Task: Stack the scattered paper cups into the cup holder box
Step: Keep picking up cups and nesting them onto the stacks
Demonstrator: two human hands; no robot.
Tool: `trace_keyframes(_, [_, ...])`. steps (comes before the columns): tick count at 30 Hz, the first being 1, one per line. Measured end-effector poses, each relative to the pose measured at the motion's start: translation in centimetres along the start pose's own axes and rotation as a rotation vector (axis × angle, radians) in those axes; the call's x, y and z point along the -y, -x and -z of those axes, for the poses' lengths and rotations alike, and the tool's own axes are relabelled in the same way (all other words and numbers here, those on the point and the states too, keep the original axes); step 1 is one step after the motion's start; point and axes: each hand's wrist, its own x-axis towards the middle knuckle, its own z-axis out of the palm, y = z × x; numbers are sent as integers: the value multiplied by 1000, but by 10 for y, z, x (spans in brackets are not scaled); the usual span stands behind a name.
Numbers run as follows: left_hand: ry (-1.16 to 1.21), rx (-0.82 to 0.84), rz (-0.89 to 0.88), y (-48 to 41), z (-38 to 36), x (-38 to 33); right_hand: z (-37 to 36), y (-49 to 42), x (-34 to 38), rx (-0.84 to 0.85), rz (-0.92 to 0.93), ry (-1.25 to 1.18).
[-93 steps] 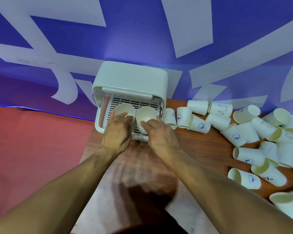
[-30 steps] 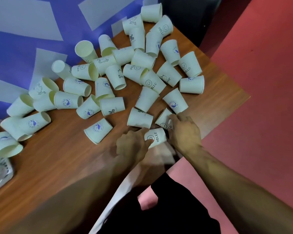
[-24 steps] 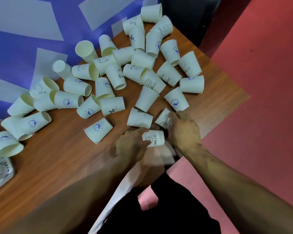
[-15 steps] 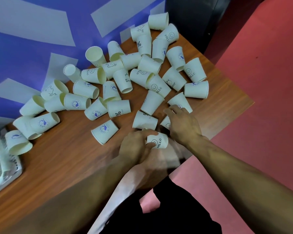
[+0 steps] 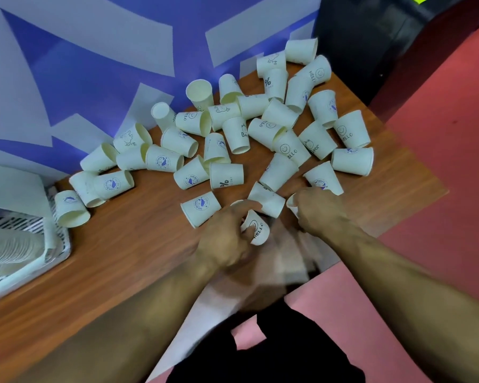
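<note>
Several white paper cups lie scattered on the wooden table [image 5: 127, 252], most on their sides. My left hand [image 5: 227, 239] grips a cup printed HELLO [image 5: 257, 229] near the table's front edge. My right hand [image 5: 320, 214] curls around another cup [image 5: 291, 203], of which only the rim shows. A plain cup [image 5: 268, 199] lies between the two hands. The white cup holder box [image 5: 20, 217] sits at the left edge, with a stack of cups [image 5: 9, 248] lying inside it.
A blue and white banner [image 5: 94, 64] backs the table. Red floor [image 5: 440, 161] lies to the right past the table's corner. A dark object [image 5: 371, 31] stands at the upper right. A cup with a blue logo [image 5: 201, 207] lies just left of my left hand.
Both hands left the holder box and moved to the cup pile. In the last second my left hand took hold of the HELLO cup and my right hand closed around a neighbouring cup.
</note>
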Motion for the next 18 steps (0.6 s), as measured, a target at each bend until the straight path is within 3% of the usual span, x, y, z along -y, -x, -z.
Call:
trace_keyframes(6, [-34,-136,-86,18,21,5,28,32,28,-197,-73,30])
trace_keyframes(11, [-20,-231,-83,40,55,15,52,50,76,-382,69,-38])
trace_keyframes(18, [-73,-454,35,88,124,66,66,47,183,-485,274,-56])
